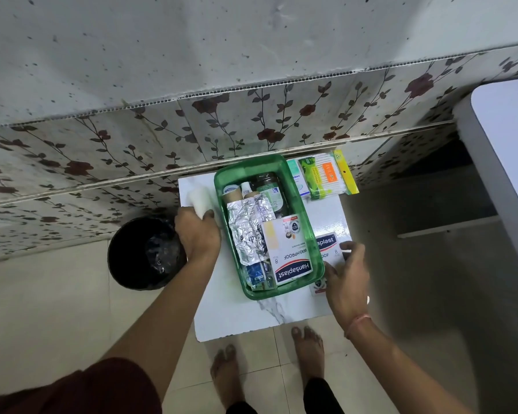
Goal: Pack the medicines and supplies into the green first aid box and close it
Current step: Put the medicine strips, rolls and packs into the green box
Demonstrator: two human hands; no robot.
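The green first aid box (313, 234) stands open on a small white marble-look table (231, 312). Inside lie a Hansaplast plaster box (290, 258), foil blister strips (247, 228), a dark bottle (266, 182) and small tubes. My left hand (196, 231) is left of the box, shut on a white roll (198, 198). My right hand (346, 276) rests at the box's right side, fingers on a second Hansaplast box (326, 245) lying on the table. A cotton bud pack (329, 176) and a small white and teal box (296, 177) lie beyond the green box.
A black bin (144, 249) stands on the floor left of the table. A floral tiled wall (251, 115) rises behind. A white surface (509, 138) juts in at the right. My bare feet (266, 372) are at the table's near edge.
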